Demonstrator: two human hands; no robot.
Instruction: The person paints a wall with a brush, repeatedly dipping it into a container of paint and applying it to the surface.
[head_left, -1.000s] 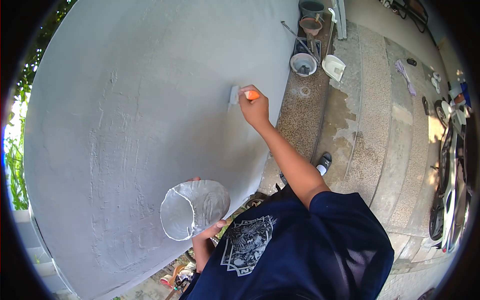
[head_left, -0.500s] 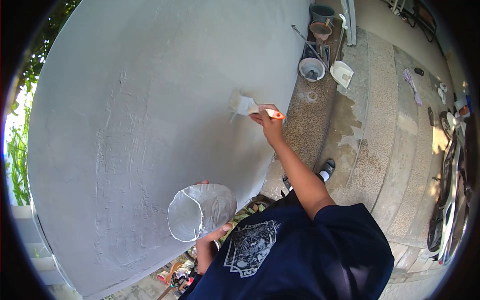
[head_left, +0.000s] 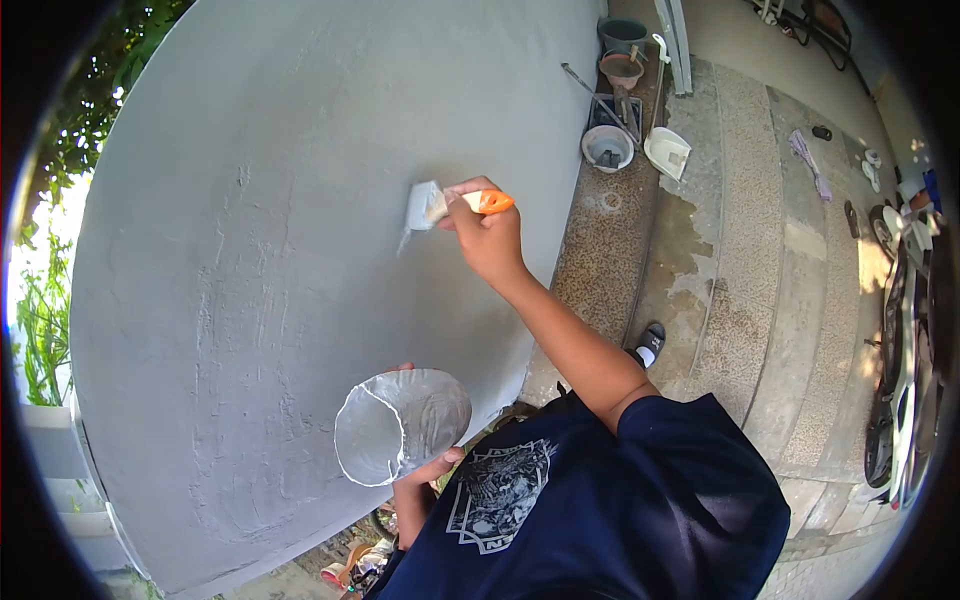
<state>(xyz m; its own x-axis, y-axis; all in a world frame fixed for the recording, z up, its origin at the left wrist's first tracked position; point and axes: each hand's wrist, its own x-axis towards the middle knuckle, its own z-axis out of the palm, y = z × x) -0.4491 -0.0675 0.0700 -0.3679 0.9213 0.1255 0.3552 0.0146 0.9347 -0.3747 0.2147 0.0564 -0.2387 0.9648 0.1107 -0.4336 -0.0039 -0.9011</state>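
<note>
Closed round the handle of a paintbrush, my right hand holds its wide, wet bristles against the grey wall. The brush has a white and orange handle. A whitish drip hangs below the bristles. Lower down, my left hand grips a round tub from beneath and behind, with a thumb and some fingertips showing at its sides. The tub is tilted with its opening towards the wall, and grey-white residue coats its rim and side. The wall carries rough, raised streaks to the left.
Along the wall's foot on the right stand a dark bucket, a reddish pot and a pale basin. A white dustpan lies beside them. Stone steps run down the right, with a motorbike at the far edge.
My right hand has moved left along the wall with the paintbrush, and more of the orange handle end shows. My left hand and the tub stay nearly where they were.
</note>
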